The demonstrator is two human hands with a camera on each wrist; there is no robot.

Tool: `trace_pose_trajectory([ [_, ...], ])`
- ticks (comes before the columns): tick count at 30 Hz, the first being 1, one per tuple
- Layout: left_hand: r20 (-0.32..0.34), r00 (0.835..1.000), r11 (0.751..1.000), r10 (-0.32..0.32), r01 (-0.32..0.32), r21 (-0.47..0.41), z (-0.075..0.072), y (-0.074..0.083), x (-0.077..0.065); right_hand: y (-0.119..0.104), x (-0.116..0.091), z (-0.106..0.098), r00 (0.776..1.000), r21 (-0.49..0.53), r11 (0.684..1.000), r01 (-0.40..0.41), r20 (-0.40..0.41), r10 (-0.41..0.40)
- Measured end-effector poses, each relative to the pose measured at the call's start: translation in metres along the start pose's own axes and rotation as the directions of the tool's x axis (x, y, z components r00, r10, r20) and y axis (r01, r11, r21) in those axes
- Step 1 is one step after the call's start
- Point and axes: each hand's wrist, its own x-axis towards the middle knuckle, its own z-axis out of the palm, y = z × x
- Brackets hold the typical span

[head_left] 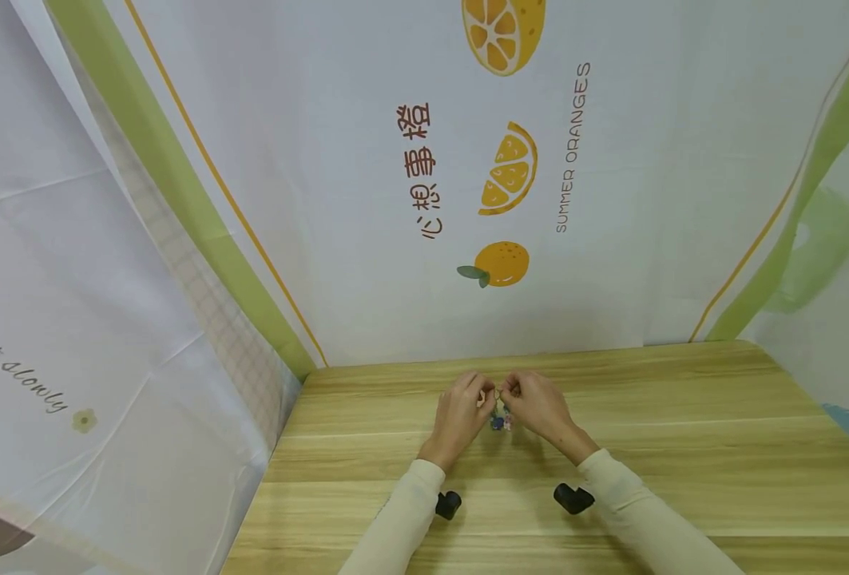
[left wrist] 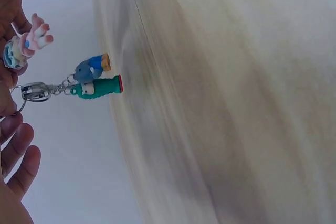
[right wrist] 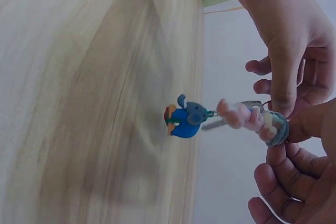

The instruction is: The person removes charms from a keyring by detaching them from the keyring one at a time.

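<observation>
Both hands meet over the far half of the table. My left hand (head_left: 460, 411) pinches the metal ring of a keychain between thumb and finger. From its clasp (left wrist: 37, 92) hang a blue elephant charm (left wrist: 93, 68) and a green figure charm (left wrist: 102, 87) with a red base. My right hand (head_left: 541, 406) pinches a small pink figurine charm (right wrist: 244, 116) by its pale teal end, close beside the ring. In the right wrist view, the elephant charm (right wrist: 185, 120) largely covers the green one. The fingertips hide part of the ring.
Under the hands lies a wood-grain table (head_left: 683, 447). A white cloth with orange prints (head_left: 503, 263) hangs behind its far edge, and another cloth (head_left: 144, 359) hangs on the left. A black device (head_left: 573, 498) sits at the right forearm, another (head_left: 449, 505) at the left.
</observation>
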Motion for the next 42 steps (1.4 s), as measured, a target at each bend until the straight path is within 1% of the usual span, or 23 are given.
trace_pose_trajectory([
  [9,-0.01,1.0,1.0,0.029,-0.029,-0.005,0.0,-0.002,0.0,-0.002,-0.001,-0.001,1.0,0.005,1.0,-0.001,0.002,0.001],
  [11,-0.018,1.0,1.0,0.023,-0.023,-0.018,-0.001,-0.003,0.0,-0.001,-0.002,-0.001,1.0,0.005,1.0,-0.02,0.011,0.02],
  [15,-0.054,0.999,0.999,0.003,-0.006,-0.054,-0.004,-0.007,0.001,0.002,-0.003,-0.001,0.997,0.011,0.997,-0.073,0.035,0.072],
  [18,-0.072,0.997,0.998,0.004,-0.009,-0.065,-0.006,-0.01,0.0,0.005,-0.003,-0.001,0.996,0.016,0.996,-0.084,0.035,0.084],
  [26,-0.063,0.998,0.998,0.009,-0.013,-0.057,-0.004,-0.013,-0.003,0.009,-0.005,-0.005,0.999,-0.005,0.999,-0.053,0.0,0.053],
  [30,-0.071,0.997,0.999,0.007,-0.01,-0.052,-0.004,-0.014,-0.003,0.011,-0.006,-0.008,0.999,0.0,0.999,-0.04,-0.016,0.04],
  [36,-0.061,0.998,0.998,0.019,-0.023,-0.062,-0.006,-0.014,-0.003,0.014,-0.005,-0.01,1.0,0.012,1.0,-0.007,-0.03,0.008],
  [42,-0.066,0.998,0.999,0.023,-0.026,-0.042,-0.005,-0.014,-0.003,0.018,-0.005,-0.013,1.0,0.019,1.0,0.006,-0.029,-0.006],
])
